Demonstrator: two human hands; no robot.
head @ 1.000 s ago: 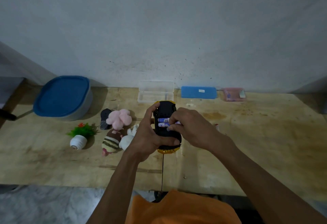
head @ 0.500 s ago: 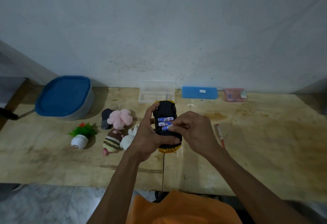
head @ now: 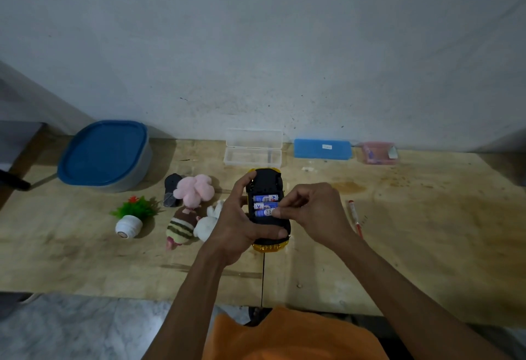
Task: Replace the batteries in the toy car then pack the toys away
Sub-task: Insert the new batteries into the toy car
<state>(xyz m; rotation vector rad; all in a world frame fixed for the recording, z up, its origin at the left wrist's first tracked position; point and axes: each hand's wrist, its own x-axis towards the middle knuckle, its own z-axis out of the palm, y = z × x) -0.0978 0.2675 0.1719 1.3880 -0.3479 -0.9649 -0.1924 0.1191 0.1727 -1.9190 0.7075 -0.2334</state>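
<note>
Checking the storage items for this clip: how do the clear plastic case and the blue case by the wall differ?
The clear plastic case stands open, its lid tipped up against the wall; the blue case is shut. The clear one is see-through and looks empty; the blue one is opaque, with a small white label on top. The clear one sits right behind the toy car; the blue one lies further right. Both are long, flat boxes beside the wall.

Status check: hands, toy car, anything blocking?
Left hand grips upturned toy car. Right hand pinches nearest of three batteries in open bay. Nothing in the way.
</note>
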